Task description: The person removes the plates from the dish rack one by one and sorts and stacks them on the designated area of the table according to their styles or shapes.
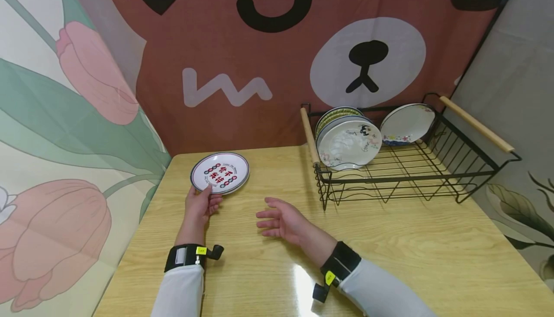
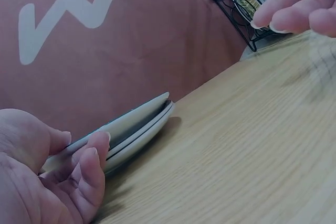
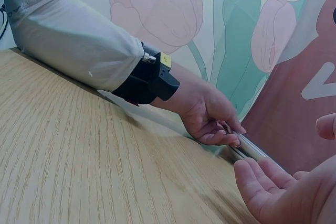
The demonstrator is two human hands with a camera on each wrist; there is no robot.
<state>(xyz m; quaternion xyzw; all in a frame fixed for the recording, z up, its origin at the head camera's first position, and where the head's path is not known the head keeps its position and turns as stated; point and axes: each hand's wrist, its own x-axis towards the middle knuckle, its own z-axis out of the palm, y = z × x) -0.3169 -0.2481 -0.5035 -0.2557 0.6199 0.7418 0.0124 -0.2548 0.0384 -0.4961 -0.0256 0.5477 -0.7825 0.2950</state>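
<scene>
Your left grip [image 1: 201, 207] pinches the near rim of the printed plate [image 1: 220, 172], above a lower plate [image 2: 144, 137] at the bench's [image 1: 259, 259] far left. Your right grip [image 1: 283, 221] hangs wide, between plates and wire rack [image 1: 407, 179].

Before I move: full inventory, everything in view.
Table: one, pale wood, beneath the hands
Stacked plates: at least two, white, red characters on top, table's left
Dish rack: one, black, wooden handles, table's right
Racked plates: several, count unclear, front one white, rack's left
Lone plate: one, white, rack's right
Backdrops: three; reddish-brown, floral pastel, grey; behind, left, right
Wrist straps: two, black, one per wrist
Sleeves: two, white, forearms
Left hand: one, bare, gripping stack's near edge
Right hand: one, bare, between stack and rack
</scene>
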